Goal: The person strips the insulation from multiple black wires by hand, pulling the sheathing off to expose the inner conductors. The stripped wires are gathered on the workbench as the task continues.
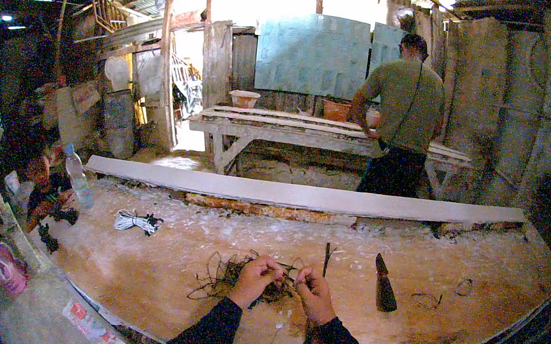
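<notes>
My left hand (256,282) and my right hand (314,295) are close together over the worktable, fingertips pinched. A thin dark strand (288,268) runs between them; whether it is wire or string is hard to tell. Beneath and beside my left hand lies a loose tangle of dark strands (215,277). Thin dark sticks (327,252) lie lengthwise under my right hand, their near ends showing by its wrist. To the right rests a knife (385,284) with a wide dark end toward me. A tied bundle of white cord (135,222) lies at the left.
A long pale board (307,196) spans the table's far edge. Small strand loops (428,298) lie at the right. A plastic bottle (77,173) stands at the left edge. Beyond, a person (404,113) faces away at a second bench (282,130) with pots on it.
</notes>
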The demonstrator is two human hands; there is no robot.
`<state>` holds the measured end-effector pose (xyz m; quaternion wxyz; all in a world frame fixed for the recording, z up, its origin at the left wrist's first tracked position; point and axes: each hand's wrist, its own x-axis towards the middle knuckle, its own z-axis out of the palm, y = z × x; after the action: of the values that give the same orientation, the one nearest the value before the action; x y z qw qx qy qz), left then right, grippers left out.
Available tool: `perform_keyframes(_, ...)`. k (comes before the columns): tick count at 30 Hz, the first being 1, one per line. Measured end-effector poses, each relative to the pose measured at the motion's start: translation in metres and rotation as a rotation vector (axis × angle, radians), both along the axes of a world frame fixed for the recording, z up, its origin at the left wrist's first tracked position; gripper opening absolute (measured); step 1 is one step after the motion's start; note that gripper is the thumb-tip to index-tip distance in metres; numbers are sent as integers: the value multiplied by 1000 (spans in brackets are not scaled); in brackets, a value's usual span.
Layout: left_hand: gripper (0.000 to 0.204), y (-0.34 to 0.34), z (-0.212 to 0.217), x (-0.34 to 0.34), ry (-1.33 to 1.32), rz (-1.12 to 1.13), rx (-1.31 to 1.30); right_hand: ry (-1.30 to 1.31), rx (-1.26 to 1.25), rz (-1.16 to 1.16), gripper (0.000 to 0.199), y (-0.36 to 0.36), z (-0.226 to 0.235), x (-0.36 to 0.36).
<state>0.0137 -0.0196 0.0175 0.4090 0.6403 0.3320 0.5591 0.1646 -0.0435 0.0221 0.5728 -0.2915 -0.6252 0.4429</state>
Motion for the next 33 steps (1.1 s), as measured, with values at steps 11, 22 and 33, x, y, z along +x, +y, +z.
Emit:
perform_keyframes(11, 36, -7, 7, 3, 5, -100, -48, 266, -226, -30, 9, 6, 9, 9)
perform_keyframes(22, 21, -11, 11, 6, 146, -88, -84, 219, -242, 56, 9, 3, 6, 2)
perform_keyframes(33, 11, -11, 11, 6, 258, -9, 40, 159, -223, 43, 11, -2, 8, 0)
